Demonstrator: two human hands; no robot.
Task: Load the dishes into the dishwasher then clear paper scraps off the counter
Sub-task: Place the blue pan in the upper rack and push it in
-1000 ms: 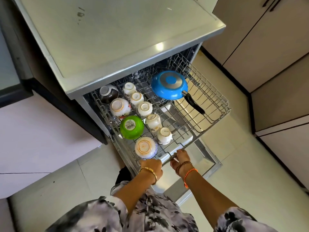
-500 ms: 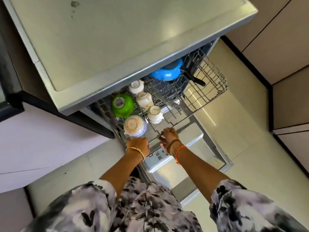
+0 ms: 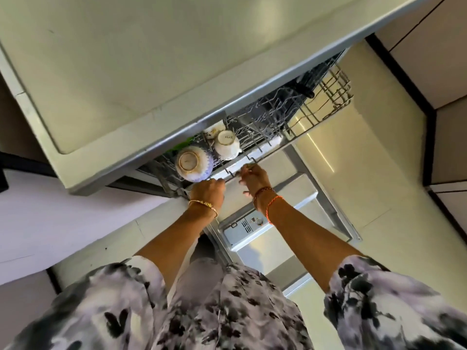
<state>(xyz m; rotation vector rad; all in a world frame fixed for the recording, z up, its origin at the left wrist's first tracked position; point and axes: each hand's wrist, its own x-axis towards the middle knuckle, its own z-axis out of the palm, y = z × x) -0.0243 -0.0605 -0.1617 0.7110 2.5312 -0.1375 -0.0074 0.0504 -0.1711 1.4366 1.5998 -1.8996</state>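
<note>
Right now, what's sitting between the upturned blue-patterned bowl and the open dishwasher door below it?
In the head view, the rack's front rail runs between the bowl and the dishwasher door, with the left hand and right hand on it.

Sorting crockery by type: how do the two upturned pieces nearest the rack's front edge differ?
The patterned bowl is wider and rounder; the white cup is narrower and taller. The bowl carries a blue pattern on its wall; the cup looks mostly plain white. The bowl sits left, nearest the left hand; the cup sits right, further back. Both rest base-up in the rack.
</note>
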